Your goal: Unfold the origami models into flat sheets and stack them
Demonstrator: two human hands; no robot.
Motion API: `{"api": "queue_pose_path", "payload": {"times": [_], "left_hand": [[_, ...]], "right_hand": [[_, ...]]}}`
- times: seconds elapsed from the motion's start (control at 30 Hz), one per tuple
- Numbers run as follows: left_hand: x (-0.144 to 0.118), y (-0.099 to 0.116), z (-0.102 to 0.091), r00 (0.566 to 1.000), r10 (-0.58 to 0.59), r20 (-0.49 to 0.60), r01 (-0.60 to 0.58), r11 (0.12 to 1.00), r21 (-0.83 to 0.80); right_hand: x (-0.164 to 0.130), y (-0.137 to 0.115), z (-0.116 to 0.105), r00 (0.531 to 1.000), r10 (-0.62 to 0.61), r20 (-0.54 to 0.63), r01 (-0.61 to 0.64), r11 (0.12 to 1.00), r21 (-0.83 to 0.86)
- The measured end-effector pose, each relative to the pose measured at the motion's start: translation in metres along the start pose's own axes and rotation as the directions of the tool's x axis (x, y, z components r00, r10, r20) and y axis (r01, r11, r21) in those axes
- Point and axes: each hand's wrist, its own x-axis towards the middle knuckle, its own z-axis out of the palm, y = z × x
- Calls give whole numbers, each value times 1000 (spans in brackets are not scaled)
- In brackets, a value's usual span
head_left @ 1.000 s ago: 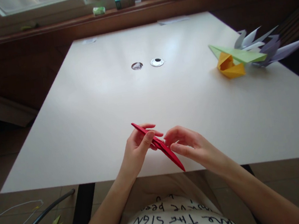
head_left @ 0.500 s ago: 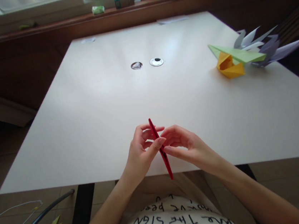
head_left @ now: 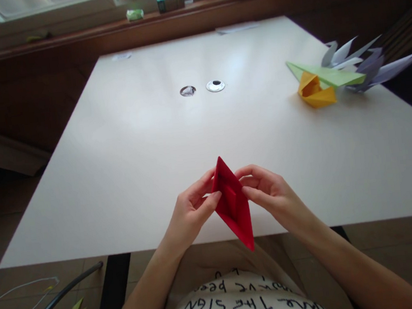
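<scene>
Over a white table (head_left: 119, 174), red paper boat (head_left: 233, 203) pinched open between left hand (head_left: 190, 213) and right hand (head_left: 270, 196); folding seemingly near complete.

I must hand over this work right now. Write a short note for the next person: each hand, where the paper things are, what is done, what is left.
Left hand: pinches the left edge of the red paper boat.
Right hand: pinches its right edge; the boat is held over the near edge of the white table, pulled open.
Done: the boat shape is folded; a yellow paper boat, a green folded piece and pale purple folded pieces lie at the far right.
Left: probably finish opening the red boat and set it down.
</scene>
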Motion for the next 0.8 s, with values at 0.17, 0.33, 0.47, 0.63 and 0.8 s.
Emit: {"api": "queue_pose_path", "payload": {"times": [0.17, 0.33, 0.47, 0.63, 0.8], "left_hand": [[0, -1, -5, 999, -17, 52, 18, 1000, -17], [3, -7, -8, 999, 41, 14, -42, 998, 52], [4, -9, -6, 994, 109, -22, -103, 977, 184], [4, -9, -1, 987, 130, -92, -101, 958, 268], [4, -8, -1, 990, 119, -69, -96, 956, 278]], "right_hand": [[-1, -1, -1, 1000, 1, 3, -1, 997, 79], [-2, -1, 2, 1000, -15, 21, 13, 996, 84], [-5, 2, 8, 998, -59, -9, 58, 997, -44], [-10, 2, 13, 993, -116, -31, 104, 960, -260], [-11, 2, 16, 977, -205, -52, 165, 890, -424]]}}
